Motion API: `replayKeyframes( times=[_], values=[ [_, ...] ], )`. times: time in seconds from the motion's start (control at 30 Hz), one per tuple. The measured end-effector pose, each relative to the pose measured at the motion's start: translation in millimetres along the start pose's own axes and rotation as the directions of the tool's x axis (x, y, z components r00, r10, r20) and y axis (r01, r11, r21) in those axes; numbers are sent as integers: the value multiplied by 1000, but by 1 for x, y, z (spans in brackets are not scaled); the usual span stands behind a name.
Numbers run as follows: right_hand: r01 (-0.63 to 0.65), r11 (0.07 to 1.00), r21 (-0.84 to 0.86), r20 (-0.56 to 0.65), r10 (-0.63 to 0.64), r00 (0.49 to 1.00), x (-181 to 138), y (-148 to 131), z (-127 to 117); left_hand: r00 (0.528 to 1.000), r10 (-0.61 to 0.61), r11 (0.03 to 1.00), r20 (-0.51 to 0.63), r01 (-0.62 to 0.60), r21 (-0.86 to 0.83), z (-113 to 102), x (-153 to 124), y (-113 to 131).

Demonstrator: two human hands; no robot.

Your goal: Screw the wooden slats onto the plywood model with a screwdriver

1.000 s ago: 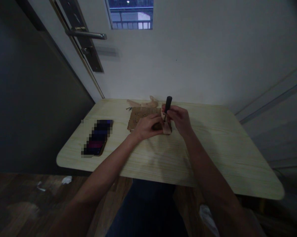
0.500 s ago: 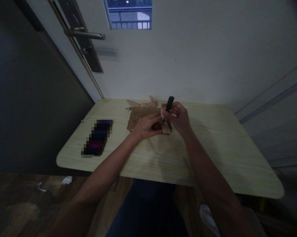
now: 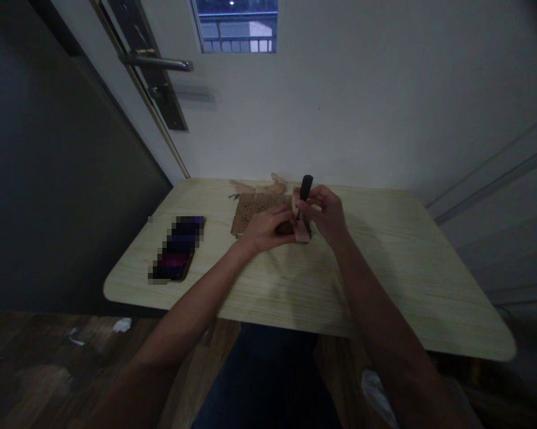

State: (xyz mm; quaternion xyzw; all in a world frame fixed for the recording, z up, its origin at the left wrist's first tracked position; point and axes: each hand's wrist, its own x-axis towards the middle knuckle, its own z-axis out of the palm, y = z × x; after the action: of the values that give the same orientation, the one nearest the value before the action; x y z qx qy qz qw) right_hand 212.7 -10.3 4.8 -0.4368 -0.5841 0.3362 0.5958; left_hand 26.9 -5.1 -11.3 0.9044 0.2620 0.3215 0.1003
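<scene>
My right hand [image 3: 328,213] is closed around a black-handled awl [image 3: 306,186], its handle standing nearly upright. The awl's thin shaft points down at a pale tan piece [image 3: 301,231], and its tip is too small to make out. My left hand [image 3: 270,228] grips that same piece from the left, between thumb and fingers. Beneath both lies a brown sheet of cardboard [image 3: 247,213] dotted with small holes. Whether the tan piece is leather or wood I cannot tell.
Behind the cardboard lie more pale curved pieces [image 3: 275,185] and small dark bits [image 3: 233,196]. A phone [image 3: 179,247] rests at the left of the light wooden table [image 3: 406,268]. A white door with a metal handle [image 3: 161,62] rises directly behind the table.
Both hands stay nearly in place on the tan piece. The awl's handle has shifted very slightly, and the whole view has moved a little.
</scene>
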Motion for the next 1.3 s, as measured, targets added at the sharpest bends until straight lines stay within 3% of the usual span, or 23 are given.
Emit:
replayKeyframes(
  times=[0.33, 0.57, 0.7, 0.93, 1.3],
  values=[
    [-11, 1000, 13, -38, 11, 999, 0, -1, 3, 1000, -17, 1000, 5, 17, 3, 0, 0, 0],
    [-49, 990, 133, 63, 41, 997, 0, -4, 0, 998, -58, 998, 9, 58, 7, 0, 0, 1],
    [-26, 996, 90, 71, 19, 997, -1, -4, -2, 998, -56, 998, 18, 56, 8, 0, 0, 1],
    [12, 999, -35, -85, -15, 996, 2, 1, -1, 1000, -23, 1000, 10, 23, 7, 1, -1, -1],
    [0, 998, 64, -51, 3, 999, 1, -3, 2, 1000, -7, 1000, -7, 7, 4, -1, -1, 0]
  ],
)
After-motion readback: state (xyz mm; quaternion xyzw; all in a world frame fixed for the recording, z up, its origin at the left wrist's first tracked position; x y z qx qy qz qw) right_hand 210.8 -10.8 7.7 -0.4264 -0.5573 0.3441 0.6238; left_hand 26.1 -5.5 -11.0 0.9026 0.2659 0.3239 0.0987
